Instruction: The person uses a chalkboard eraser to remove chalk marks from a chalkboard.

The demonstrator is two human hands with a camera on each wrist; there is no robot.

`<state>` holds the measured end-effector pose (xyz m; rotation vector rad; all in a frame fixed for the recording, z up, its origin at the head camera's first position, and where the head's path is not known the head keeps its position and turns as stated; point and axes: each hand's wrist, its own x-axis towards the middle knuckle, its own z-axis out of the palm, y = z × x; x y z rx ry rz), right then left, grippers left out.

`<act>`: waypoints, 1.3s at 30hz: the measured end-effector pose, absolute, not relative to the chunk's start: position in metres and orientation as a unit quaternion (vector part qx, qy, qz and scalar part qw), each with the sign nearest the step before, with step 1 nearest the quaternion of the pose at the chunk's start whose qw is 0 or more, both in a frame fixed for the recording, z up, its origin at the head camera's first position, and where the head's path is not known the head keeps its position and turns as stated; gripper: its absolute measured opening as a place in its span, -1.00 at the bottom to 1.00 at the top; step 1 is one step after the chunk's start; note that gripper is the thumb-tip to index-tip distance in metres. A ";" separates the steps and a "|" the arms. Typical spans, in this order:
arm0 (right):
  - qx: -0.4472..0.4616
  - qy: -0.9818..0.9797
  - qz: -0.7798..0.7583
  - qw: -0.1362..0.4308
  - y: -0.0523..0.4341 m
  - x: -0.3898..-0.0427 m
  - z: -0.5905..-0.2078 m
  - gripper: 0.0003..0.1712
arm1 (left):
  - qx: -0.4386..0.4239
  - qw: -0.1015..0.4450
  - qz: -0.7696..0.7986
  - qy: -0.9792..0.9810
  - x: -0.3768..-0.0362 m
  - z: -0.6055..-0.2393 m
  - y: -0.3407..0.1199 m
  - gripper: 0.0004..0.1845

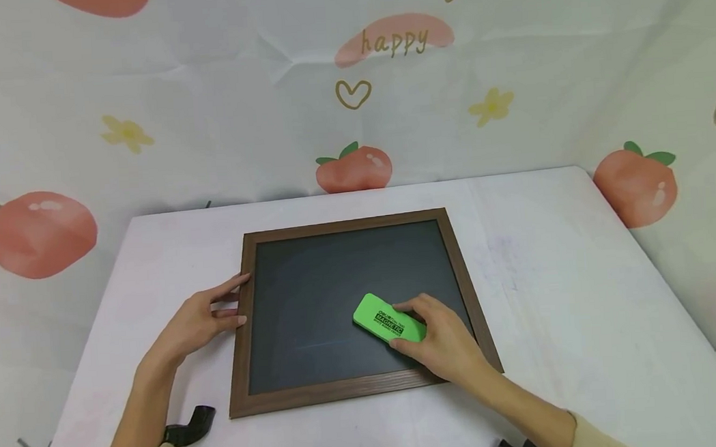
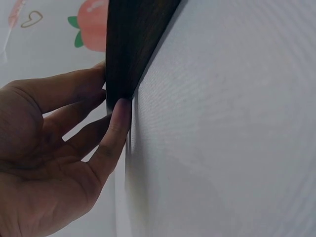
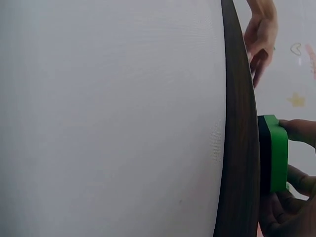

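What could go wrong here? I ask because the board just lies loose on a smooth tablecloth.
The chalkboard may slide: the left hand steadies it only with fingertips against the frame's left edge. The right hand grips the green eraser close to the right frame rail, so a wide stroke could knock against the wood. Faint streaks might remain on the dark surface.

Place: a staged tabletop recording corner
Backdrop: creased cloth [image 1: 203, 110] printed with peaches, flowers, hearts and "happy"
Surface: white-covered table [image 1: 559, 293]

Right hand [image 1: 441, 338] gripping green eraser [image 1: 388, 319] on framed chalkboard [image 1: 313, 301].
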<state>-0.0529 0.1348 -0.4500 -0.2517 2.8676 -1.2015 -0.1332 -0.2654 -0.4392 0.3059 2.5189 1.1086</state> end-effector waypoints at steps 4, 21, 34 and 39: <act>-0.096 0.919 -0.382 0.012 0.127 -0.054 -0.450 -0.41 | 0.111 0.178 0.388 0.897 -0.133 -0.440 -0.265 -0.20; -0.191 0.910 -0.367 0.018 0.080 -0.057 -0.450 -0.41 | 0.108 0.177 0.389 0.898 -0.132 -0.441 -0.264 -0.20; -0.241 0.914 -0.320 0.060 0.043 -0.055 -0.446 -0.38 | 0.100 0.174 0.382 0.902 -0.132 -0.442 -0.263 -0.19; -0.258 0.917 -0.300 0.049 0.030 -0.053 -0.446 -0.39 | 0.096 0.180 0.383 0.901 -0.133 -0.442 -0.264 -0.18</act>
